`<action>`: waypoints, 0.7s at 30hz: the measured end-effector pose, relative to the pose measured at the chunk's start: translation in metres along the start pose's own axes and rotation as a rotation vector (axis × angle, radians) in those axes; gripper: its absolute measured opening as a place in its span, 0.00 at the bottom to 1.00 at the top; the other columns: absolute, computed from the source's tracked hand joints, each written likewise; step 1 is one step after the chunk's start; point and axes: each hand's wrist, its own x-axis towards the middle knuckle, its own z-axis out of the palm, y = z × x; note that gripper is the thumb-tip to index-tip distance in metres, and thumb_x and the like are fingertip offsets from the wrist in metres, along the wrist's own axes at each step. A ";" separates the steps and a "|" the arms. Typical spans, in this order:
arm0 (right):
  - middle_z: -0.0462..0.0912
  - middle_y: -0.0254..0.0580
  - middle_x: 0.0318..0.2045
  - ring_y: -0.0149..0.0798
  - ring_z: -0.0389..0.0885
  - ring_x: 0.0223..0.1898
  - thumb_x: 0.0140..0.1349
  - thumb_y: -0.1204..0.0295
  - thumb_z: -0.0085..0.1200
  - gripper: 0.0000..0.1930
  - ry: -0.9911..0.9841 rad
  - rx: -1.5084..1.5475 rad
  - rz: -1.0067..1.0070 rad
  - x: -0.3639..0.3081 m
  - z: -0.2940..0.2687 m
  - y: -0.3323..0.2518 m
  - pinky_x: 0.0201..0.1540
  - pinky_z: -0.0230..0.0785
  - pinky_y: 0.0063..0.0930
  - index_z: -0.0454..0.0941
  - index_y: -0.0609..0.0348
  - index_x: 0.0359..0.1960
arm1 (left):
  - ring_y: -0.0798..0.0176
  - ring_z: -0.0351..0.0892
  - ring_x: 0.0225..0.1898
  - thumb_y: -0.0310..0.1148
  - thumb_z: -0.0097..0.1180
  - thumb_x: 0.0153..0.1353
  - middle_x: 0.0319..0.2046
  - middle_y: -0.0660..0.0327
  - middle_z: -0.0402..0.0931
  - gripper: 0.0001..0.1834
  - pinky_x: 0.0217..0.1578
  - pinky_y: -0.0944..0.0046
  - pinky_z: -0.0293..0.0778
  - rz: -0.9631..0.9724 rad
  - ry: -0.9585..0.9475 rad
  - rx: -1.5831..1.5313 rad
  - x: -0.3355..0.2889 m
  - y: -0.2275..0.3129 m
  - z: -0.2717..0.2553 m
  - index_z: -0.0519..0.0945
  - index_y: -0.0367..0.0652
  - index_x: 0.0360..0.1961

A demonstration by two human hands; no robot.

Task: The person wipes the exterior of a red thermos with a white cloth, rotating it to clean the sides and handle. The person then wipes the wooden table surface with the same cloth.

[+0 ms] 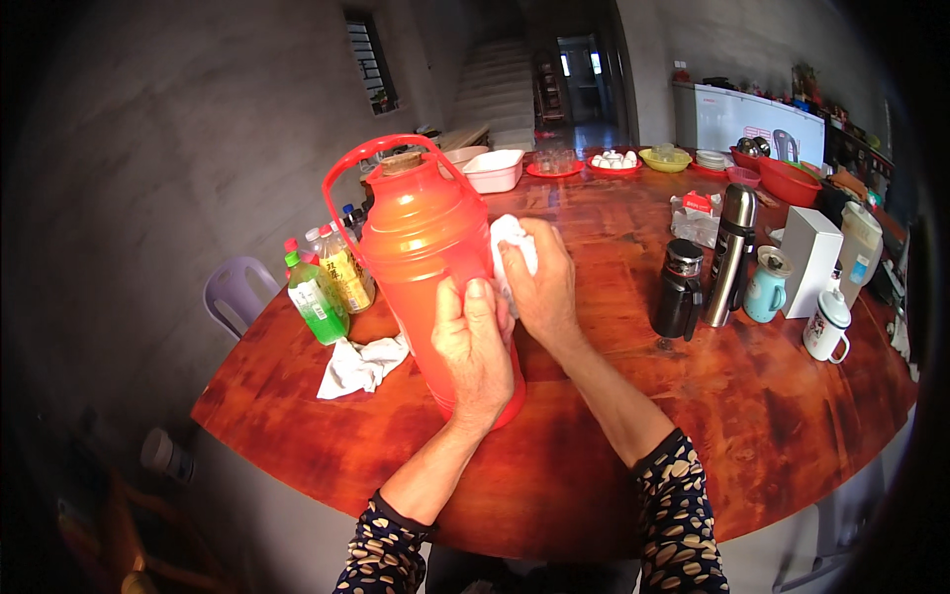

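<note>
A tall red thermos flask (426, 233) with a cork stopper (401, 163) and a raised carrying handle (371, 148) leans slightly left over the table. My left hand (475, 351) is closed round the grip on its near side, thumb up; most of that grip is hidden. A white cloth (511, 238) is bunched in my right hand (544, 282), pressed against the flask's right side below the shoulder. Left of the flask, a second white cloth (361, 366) lies crumpled on the wooden table (614, 445).
Bottles with green (317, 302) and yellow (348, 272) labels or contents stand at left. To the right are a black pot (678, 292), a steel vacuum bottle (730, 257), a blue jug (766, 287), a white box (811, 262) and a lidded mug (827, 327). Basins and trays line the far edge.
</note>
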 end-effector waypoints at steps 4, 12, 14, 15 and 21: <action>0.70 0.54 0.41 0.53 0.74 0.41 0.52 0.82 0.54 0.18 -0.007 0.089 -0.167 -0.009 0.001 -0.022 0.44 0.69 0.38 0.70 0.65 0.46 | 0.74 0.57 0.13 0.46 0.40 0.71 0.14 0.67 0.60 0.18 0.12 0.73 0.54 -0.055 0.047 0.000 0.000 0.008 -0.010 0.67 0.43 0.30; 0.71 0.52 0.38 0.51 0.75 0.40 0.53 0.80 0.55 0.14 -0.109 0.187 0.000 -0.003 0.016 -0.013 0.42 0.69 0.39 0.70 0.63 0.43 | 0.73 0.51 0.08 0.53 0.40 0.69 0.10 0.69 0.55 0.23 0.08 0.70 0.53 -0.191 0.144 0.113 0.021 0.036 -0.061 0.66 0.45 0.26; 0.71 0.52 0.39 0.51 0.75 0.40 0.54 0.79 0.55 0.15 -0.138 0.179 0.050 -0.004 0.019 -0.009 0.42 0.69 0.40 0.71 0.63 0.44 | 0.73 0.49 0.08 0.55 0.40 0.68 0.10 0.69 0.52 0.25 0.08 0.69 0.52 -0.207 0.153 0.116 0.022 0.039 -0.071 0.66 0.45 0.25; 0.71 0.52 0.39 0.51 0.75 0.40 0.53 0.80 0.55 0.15 -0.105 0.159 -0.003 -0.006 0.021 -0.011 0.43 0.69 0.40 0.71 0.63 0.44 | 0.73 0.48 0.08 0.56 0.40 0.68 0.10 0.69 0.51 0.25 0.08 0.69 0.52 -0.211 0.132 0.103 0.022 0.041 -0.076 0.65 0.46 0.25; 0.70 0.52 0.43 0.48 0.75 0.39 0.42 0.86 0.60 0.23 -0.058 0.123 -0.398 -0.022 0.032 -0.057 0.37 0.72 0.36 0.73 0.63 0.44 | 0.73 0.47 0.08 0.57 0.40 0.68 0.09 0.70 0.50 0.26 0.08 0.69 0.51 -0.223 0.083 0.065 0.024 0.045 -0.097 0.66 0.45 0.26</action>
